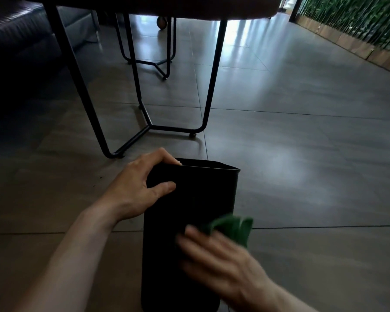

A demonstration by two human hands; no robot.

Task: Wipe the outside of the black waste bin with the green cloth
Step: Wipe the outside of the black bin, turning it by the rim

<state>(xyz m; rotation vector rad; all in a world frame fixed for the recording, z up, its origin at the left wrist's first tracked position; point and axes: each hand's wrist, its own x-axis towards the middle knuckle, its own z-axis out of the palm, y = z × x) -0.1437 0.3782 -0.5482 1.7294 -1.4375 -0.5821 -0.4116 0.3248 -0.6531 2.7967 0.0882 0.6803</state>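
Observation:
The black waste bin lies tilted in front of me, its open rim pointing away over the tiled floor. My left hand grips the rim at the bin's upper left corner, thumb on the outer wall and fingers over the edge. My right hand is blurred and lies flat on the bin's near side wall, pressing the green cloth. The cloth sticks out beyond my fingers at the bin's right edge.
A table with thin black metal legs stands just beyond the bin. A second metal frame is farther back. A dark sofa fills the upper left. A green plant wall with a wooden base runs along the right.

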